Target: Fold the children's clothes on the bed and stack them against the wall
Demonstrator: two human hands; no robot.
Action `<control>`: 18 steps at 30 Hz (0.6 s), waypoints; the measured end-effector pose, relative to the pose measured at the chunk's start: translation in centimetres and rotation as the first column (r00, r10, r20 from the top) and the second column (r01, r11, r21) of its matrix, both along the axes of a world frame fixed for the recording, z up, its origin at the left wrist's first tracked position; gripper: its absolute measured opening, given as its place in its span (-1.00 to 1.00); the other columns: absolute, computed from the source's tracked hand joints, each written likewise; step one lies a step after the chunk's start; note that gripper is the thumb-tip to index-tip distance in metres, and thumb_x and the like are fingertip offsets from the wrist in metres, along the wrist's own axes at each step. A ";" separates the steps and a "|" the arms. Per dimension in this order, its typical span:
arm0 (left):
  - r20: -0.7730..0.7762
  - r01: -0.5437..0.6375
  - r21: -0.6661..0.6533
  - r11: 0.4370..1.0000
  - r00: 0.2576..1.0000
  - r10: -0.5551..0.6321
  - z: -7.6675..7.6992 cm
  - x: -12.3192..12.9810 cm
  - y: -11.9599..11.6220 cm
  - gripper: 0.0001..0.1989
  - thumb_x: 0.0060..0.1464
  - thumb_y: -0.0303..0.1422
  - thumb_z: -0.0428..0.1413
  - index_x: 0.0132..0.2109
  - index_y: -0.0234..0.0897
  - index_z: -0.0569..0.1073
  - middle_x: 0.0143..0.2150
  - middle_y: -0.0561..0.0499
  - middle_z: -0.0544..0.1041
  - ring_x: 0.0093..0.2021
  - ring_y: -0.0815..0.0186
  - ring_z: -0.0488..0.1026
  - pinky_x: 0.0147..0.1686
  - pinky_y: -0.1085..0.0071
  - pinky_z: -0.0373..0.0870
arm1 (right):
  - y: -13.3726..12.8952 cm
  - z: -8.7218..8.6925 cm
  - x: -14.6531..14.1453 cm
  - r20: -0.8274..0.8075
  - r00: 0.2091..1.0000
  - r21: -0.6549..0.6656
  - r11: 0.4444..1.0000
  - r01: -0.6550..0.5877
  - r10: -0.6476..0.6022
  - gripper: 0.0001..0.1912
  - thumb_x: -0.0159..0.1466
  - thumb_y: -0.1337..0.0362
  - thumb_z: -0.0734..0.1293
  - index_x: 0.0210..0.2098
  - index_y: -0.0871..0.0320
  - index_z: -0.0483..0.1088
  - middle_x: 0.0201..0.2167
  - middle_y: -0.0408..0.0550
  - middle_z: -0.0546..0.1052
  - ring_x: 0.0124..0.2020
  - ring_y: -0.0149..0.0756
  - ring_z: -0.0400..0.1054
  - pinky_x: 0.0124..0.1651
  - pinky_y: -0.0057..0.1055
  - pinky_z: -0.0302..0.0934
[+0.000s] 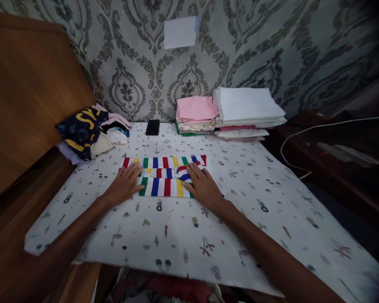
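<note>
A striped cloth point(167, 186) in red, white, blue, yellow and green lies folded on the white patterned table cover point(177, 240). My left hand point(124, 184) rests flat on its left end, fingers spread. On the right end lies my right hand point(204, 187), palm down with fingers extended. Folded layers of the cloth show between the hands, with a narrow gap near the middle. Neither hand grips the cloth; parts of its ends are hidden under the fingers.
A crumpled clothes pile point(85, 132) sits at the back left, near a black phone point(152, 127). Folded pink cloths point(197, 108) and white cloths point(249, 105) are stacked at the back right. A wooden panel point(31, 92) stands left; a white cable point(328, 125) hangs right.
</note>
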State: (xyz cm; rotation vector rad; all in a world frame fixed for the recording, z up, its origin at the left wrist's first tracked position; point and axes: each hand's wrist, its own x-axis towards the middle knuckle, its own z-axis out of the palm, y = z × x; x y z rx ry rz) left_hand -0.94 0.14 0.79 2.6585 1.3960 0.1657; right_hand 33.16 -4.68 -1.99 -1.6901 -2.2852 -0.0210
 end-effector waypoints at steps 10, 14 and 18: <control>-0.021 -0.595 -0.090 0.798 0.803 0.596 2.8 -2.9 7.1 -0.43 0.22 -0.04 -0.08 0.18 -0.38 0.36 -0.02 -0.23 0.59 0.01 0.05 0.51 -0.09 0.27 0.38 | -2.1 5.3 -11.0 -0.143 0.946 -0.055 0.952 -0.302 0.291 -0.61 0.42 0.16 0.22 0.13 0.25 0.38 0.13 0.20 0.44 0.17 -0.03 0.32 0.15 -0.06 0.32; -0.089 -0.607 -0.080 0.791 0.795 0.600 2.8 -2.0 9.3 -0.52 0.15 -0.02 0.01 -0.03 -0.32 0.50 -0.02 -0.21 0.61 -0.03 0.06 0.52 -0.19 0.33 0.35 | -2.0 5.9 -18.8 -0.105 0.872 -0.098 0.867 -0.488 0.479 -0.72 0.39 0.19 0.28 -0.04 0.28 0.41 -0.05 0.18 0.48 0.05 -0.02 0.33 -0.01 -0.12 0.39; -0.101 -0.600 -0.062 0.798 0.799 0.593 2.3 -2.0 9.8 -0.58 0.10 -0.05 0.07 -0.09 -0.28 0.52 0.00 -0.18 0.61 -0.01 0.05 0.51 -0.22 0.34 0.31 | -1.2 5.6 -22.9 -0.147 0.922 -0.158 0.912 -0.379 0.357 -0.66 0.38 0.20 0.28 0.02 0.34 0.37 -0.03 0.24 0.47 0.06 0.00 0.31 -0.03 -0.11 0.39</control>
